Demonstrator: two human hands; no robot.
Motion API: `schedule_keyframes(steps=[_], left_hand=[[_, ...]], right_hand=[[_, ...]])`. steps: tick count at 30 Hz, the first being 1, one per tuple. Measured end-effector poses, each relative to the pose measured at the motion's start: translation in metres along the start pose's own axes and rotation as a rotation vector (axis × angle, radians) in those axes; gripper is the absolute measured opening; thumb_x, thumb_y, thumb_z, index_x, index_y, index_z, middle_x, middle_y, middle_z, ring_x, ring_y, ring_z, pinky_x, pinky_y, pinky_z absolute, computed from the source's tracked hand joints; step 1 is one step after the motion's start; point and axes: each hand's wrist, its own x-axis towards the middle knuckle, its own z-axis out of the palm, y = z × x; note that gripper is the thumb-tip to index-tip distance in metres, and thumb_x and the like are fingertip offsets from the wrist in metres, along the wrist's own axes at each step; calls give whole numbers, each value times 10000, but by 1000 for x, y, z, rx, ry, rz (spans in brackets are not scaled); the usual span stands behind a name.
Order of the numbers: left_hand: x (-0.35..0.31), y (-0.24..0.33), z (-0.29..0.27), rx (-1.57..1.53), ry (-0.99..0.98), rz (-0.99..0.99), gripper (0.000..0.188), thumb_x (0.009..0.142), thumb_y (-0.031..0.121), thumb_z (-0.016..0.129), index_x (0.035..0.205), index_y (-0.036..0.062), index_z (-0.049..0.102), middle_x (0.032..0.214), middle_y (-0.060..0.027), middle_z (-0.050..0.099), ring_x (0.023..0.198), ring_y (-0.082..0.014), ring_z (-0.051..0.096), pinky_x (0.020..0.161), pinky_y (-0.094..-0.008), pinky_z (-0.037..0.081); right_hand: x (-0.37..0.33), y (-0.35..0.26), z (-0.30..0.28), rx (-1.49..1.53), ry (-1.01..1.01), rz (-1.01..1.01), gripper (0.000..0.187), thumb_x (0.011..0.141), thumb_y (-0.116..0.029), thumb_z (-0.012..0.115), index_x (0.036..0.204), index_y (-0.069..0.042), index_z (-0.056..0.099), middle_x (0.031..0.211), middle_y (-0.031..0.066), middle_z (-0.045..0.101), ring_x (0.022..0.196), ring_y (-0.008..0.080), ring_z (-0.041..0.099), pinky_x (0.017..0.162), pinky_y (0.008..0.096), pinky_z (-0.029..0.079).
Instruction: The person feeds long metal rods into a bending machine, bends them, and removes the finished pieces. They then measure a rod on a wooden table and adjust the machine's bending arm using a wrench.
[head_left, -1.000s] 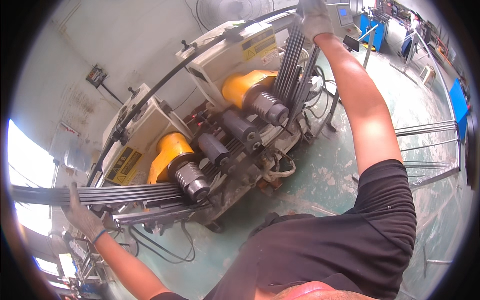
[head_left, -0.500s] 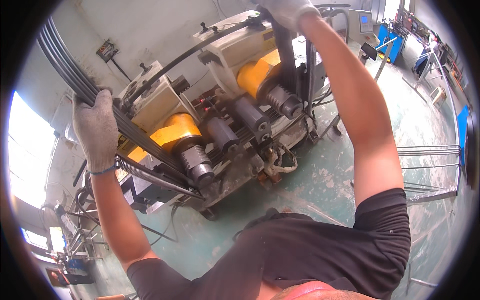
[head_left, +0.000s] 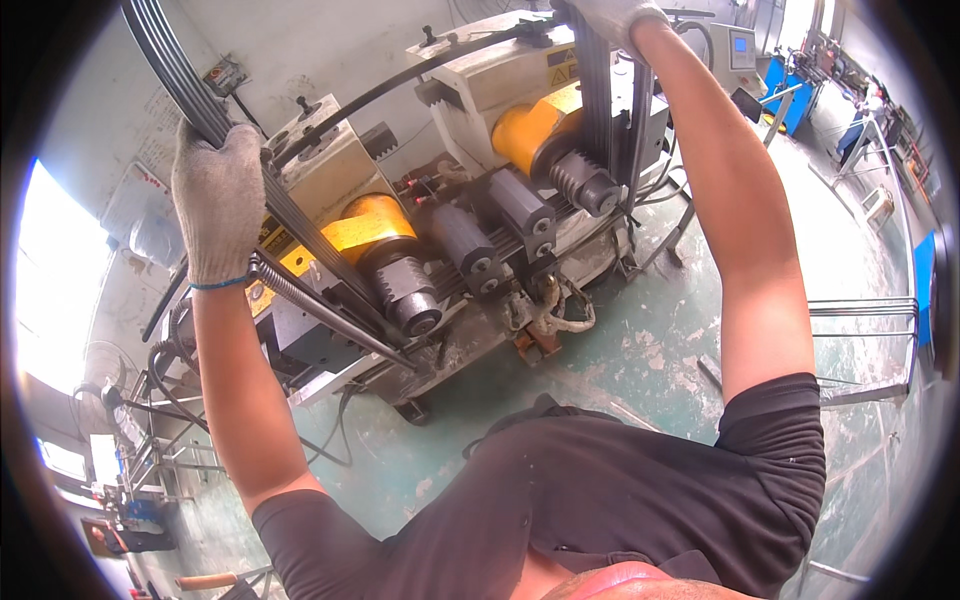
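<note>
My left hand (head_left: 222, 200), in a pale knit glove, is closed around a bundle of dark metal rods (head_left: 180, 75) on the left. That bundle slants down past the grooved roller (head_left: 405, 293) of the machine's left head. My right hand (head_left: 612, 22), gloved too and partly cut off by the top edge, is closed at the top of another upright bundle of dark rods (head_left: 593, 90). It stands behind the right grooved roller (head_left: 584, 184). Whether the two bundles are one set of bent rods is out of view.
Orange-yellow clamp arms (head_left: 372, 225) sit behind the rollers. Two dark cylindrical blocks (head_left: 462, 240) lie between the heads. A coil spring (head_left: 300, 295) runs beneath the left bundle. A control box with a screen (head_left: 738, 47) stands at the far right, and a metal rack (head_left: 860, 308) at the right.
The view has shifted, so the machine appears higher and slightly right. Both hands keep their hold on the rod bundles; my left hand sits a little higher in the picture.
</note>
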Motion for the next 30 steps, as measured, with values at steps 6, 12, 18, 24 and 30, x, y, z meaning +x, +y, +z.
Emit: schedule_keyframes(steps=[6, 12, 18, 24, 30], left_hand=[[1, -2, 3, -70, 14, 11, 208, 995, 187, 630, 1073, -5, 644, 788, -76, 644, 731, -171, 640, 723, -364, 535], [2, 1, -3, 51, 17, 19, 248, 996, 214, 631, 1105, -6, 664, 793, -75, 649, 736, -173, 640, 740, -373, 533], [1, -10, -4, 59, 6, 18, 287, 1016, 250, 643, 1133, -7, 695, 850, -68, 681, 782, -168, 659, 781, -356, 538], [0, -2, 1, 29, 9, -16, 297, 1049, 271, 677, 1153, -3, 729, 909, -51, 702, 822, -148, 673, 800, -329, 539], [13, -7, -6, -206, -34, -41, 354, 1001, 197, 743, 1260, -39, 693, 991, -129, 754, 854, -210, 753, 802, -327, 609]], right_hand=[[-5, -7, -3, 93, 14, 53, 530, 1036, -472, 729, 1219, 24, 769, 1050, 157, 794, 967, 251, 731, 875, 420, 570], [-54, -7, 15, 12, 650, -397, 391, 1031, -378, 709, 1191, -29, 785, 1044, 260, 779, 1008, 382, 761, 911, 481, 580], [-225, 32, 103, 1012, 691, 135, 116, 1034, -95, 740, 1115, -12, 748, 972, 65, 761, 834, 136, 712, 727, 272, 585], [-293, 145, 190, 909, 449, 693, 255, 960, -144, 766, 1143, 29, 724, 1018, 45, 733, 877, 122, 655, 823, 308, 530], [-274, 155, 200, 1136, 197, 859, 265, 899, -174, 767, 1124, -33, 763, 945, 15, 706, 843, 134, 613, 797, 318, 485]])
